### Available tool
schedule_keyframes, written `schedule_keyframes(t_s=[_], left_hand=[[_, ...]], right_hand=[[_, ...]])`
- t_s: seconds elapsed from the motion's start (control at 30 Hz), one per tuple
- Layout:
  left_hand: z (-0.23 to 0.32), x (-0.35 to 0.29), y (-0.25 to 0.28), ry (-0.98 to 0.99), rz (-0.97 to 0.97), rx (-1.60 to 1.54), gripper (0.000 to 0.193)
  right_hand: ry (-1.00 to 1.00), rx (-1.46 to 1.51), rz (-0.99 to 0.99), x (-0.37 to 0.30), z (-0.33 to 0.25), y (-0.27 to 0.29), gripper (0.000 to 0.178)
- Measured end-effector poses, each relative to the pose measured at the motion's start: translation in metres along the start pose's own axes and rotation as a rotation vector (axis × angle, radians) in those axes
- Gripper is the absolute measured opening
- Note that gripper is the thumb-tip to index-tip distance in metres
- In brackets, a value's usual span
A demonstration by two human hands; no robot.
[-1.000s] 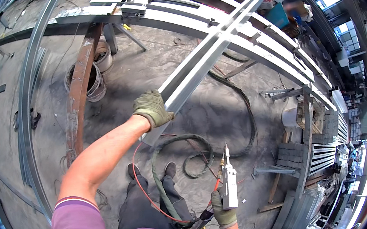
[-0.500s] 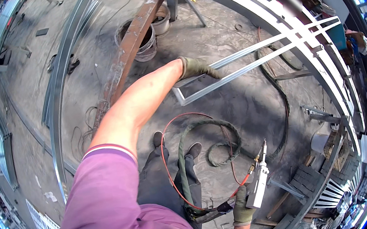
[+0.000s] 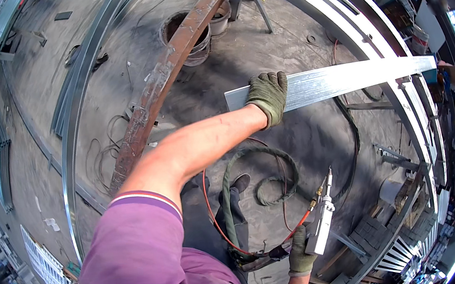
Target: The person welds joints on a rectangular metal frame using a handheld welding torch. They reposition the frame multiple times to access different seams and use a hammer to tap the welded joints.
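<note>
A long silver metal frame [image 3: 346,81] stretches from the middle to the right, its broad flat side facing up. My left hand [image 3: 269,97], in an olive work glove, grips it near its left end, fingers curled over the far edge. The frame's right part rests across pale curved rails. Lower right, my gloved right hand [image 3: 299,252] is closed around a white welding gun [image 3: 323,225] with a thin metal nozzle pointing up and away. A red hose [image 3: 305,218] with brass fittings runs to the gun. A thick green-sleeved cable [image 3: 227,199] lies coiled on the floor near my feet.
A rusty brown beam [image 3: 165,81] crosses diagonally at centre left, with buckets [image 3: 197,54] behind it. The curved silver rails [image 3: 366,37] sweep along the right. Stacked dark blocks [image 3: 374,232] sit lower right. A long grey metal profile [image 3: 75,110] runs along the left.
The frame has been turned: earlier its two rails and the gap between them showed, now a flat side does. My left hand has shifted right and down with it; the right hand has barely moved.
</note>
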State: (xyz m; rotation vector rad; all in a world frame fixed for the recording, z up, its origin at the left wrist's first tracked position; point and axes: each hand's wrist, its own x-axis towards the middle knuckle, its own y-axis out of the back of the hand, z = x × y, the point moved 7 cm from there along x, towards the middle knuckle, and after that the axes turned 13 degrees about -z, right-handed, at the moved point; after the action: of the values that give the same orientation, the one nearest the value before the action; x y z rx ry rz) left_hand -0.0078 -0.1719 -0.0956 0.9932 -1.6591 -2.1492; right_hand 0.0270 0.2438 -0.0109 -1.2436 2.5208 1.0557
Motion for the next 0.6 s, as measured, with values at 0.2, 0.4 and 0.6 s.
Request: schedule_keyframes(t_s=[0.2,0.4,0.6], left_hand=[[-0.016,0.013,-0.033,0.087,0.081,-0.053,0.079],[-0.019,-0.11,-0.001,-0.198,0.373,-0.744,0.075],[0.028,-0.264,-0.092,-0.247,-0.08,-1.862,0.048]], right_hand=[[0.066,-0.042,-0.046,0.014,-0.011,-0.007,0.015],[0.169,-0.091,-0.095,0.043,-0.069,-0.026,0.011],[0.327,-0.412,-0.285,0.077,-0.125,-0.074,0.008]])
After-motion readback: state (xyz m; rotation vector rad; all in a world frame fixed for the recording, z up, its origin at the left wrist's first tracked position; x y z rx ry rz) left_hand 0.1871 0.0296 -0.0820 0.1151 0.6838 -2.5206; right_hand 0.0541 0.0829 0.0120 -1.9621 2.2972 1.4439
